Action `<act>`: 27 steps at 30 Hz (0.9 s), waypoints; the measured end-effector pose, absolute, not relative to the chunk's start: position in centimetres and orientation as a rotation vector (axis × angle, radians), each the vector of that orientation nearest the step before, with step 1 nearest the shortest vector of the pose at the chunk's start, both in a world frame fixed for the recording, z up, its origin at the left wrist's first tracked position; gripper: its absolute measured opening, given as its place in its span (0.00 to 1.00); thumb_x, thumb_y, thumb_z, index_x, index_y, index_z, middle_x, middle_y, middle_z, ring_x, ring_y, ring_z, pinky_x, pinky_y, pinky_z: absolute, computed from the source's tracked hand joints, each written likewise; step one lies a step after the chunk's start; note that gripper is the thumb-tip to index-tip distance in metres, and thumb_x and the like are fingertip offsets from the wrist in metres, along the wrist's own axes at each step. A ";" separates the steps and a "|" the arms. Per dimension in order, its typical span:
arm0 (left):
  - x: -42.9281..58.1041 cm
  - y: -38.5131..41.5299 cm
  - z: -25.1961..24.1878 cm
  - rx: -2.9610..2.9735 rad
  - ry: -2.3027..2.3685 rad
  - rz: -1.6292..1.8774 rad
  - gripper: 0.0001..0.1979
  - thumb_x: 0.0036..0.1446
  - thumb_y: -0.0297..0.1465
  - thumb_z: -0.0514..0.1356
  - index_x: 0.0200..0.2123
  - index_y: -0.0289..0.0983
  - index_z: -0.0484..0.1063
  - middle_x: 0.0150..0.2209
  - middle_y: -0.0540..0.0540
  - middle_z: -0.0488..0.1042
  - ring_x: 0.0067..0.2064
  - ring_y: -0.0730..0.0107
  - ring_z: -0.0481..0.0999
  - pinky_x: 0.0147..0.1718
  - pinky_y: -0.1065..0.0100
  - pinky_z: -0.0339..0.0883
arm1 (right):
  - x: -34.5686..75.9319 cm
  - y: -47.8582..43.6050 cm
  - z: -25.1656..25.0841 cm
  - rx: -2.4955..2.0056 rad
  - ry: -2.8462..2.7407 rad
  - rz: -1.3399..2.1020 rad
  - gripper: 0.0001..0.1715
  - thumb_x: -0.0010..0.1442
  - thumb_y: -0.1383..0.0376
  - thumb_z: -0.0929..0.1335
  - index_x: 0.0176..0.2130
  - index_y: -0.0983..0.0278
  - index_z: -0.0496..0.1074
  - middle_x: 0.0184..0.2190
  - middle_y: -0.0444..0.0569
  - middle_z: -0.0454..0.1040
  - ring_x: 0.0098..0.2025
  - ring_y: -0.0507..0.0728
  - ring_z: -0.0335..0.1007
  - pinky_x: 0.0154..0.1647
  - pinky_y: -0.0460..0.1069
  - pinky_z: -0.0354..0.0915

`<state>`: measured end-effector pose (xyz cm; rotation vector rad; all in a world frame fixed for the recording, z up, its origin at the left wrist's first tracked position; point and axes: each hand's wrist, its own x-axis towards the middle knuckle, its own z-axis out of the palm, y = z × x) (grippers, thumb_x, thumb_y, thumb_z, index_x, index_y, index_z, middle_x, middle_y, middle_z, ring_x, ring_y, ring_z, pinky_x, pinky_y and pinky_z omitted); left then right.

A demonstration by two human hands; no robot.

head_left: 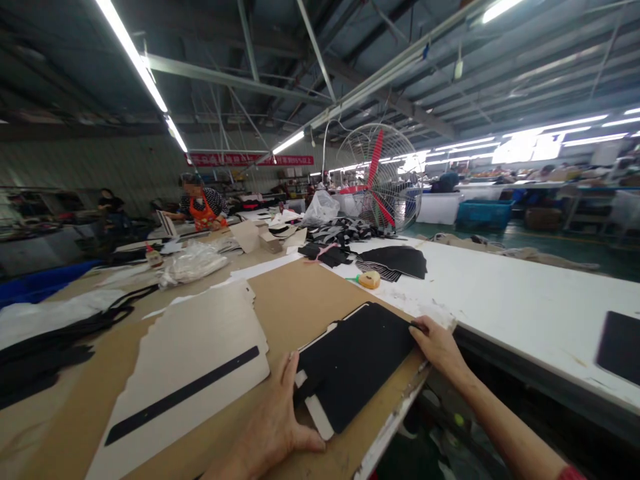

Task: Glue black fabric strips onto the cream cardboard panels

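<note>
A flat black panel (357, 363) with pale board showing along its left end and far edge lies at the brown table's near edge. Beside its left end rests my left hand (270, 417), thumb and fingers apart, with the fingertips near the panel's pale tabs. My right hand (440, 343) has its fingers closed on the panel's right corner; part of the grip is hidden. To the left lie beige board sheets (193, 347) with notched edges. A long black strip (185, 393) lies across the top one.
A yellow tape measure (369, 279), black cut pieces (395, 260) and a scrap heap (345, 231) lie farther back. A white table (500, 287) adjoins on the right, with a gap between the tables. A large fan (380, 177) stands behind; a co-worker (200, 203) in an orange apron stands far left.
</note>
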<state>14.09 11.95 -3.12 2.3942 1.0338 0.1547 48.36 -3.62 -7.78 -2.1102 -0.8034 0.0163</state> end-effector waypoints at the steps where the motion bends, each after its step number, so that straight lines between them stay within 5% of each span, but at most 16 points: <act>1: 14.1 11.8 -2.9 2.399 1.041 0.154 0.72 0.26 0.36 0.73 0.70 0.27 0.34 0.72 0.33 0.34 0.72 0.51 0.42 0.69 0.61 0.41 | 48.2 -3.8 -7.9 -2.107 -0.816 0.015 0.14 0.58 0.57 0.64 0.39 0.60 0.74 0.34 0.48 0.78 0.39 0.60 0.74 0.42 0.52 0.64; 8: 15.7 11.2 -2.1 2.358 1.027 0.188 0.72 0.24 0.43 0.74 0.68 0.23 0.42 0.70 0.30 0.45 0.69 0.50 0.52 0.68 0.65 0.46 | 47.6 -3.9 -9.2 -2.138 -0.878 -0.119 0.19 0.61 0.52 0.60 0.36 0.60 0.74 0.40 0.52 0.75 0.45 0.62 0.71 0.47 0.54 0.64; 16: 14.8 11.4 -2.5 2.250 1.010 0.304 0.63 0.31 0.42 0.73 0.68 0.34 0.45 0.67 0.37 0.57 0.67 0.49 0.58 0.65 0.61 0.53 | 49.6 -2.6 -8.9 -2.237 -0.942 -0.188 0.26 0.67 0.55 0.57 0.51 0.68 0.71 0.51 0.60 0.73 0.55 0.64 0.66 0.57 0.56 0.60; 22: 15.3 11.1 -2.3 2.325 1.103 0.147 0.70 0.26 0.43 0.74 0.69 0.28 0.42 0.71 0.32 0.46 0.70 0.45 0.48 0.68 0.59 0.44 | 49.0 0.5 -7.6 -2.274 -1.130 -0.105 0.26 0.70 0.52 0.55 0.51 0.61 0.72 0.47 0.53 0.76 0.52 0.61 0.71 0.54 0.53 0.62; 27: 15.4 10.7 -2.0 2.309 1.101 0.120 0.73 0.25 0.42 0.74 0.70 0.26 0.38 0.71 0.32 0.44 0.70 0.47 0.48 0.68 0.63 0.45 | 48.6 2.9 -6.8 -2.389 -1.022 -0.174 0.27 0.71 0.57 0.53 0.46 0.66 0.75 0.45 0.60 0.75 0.53 0.63 0.69 0.55 0.56 0.60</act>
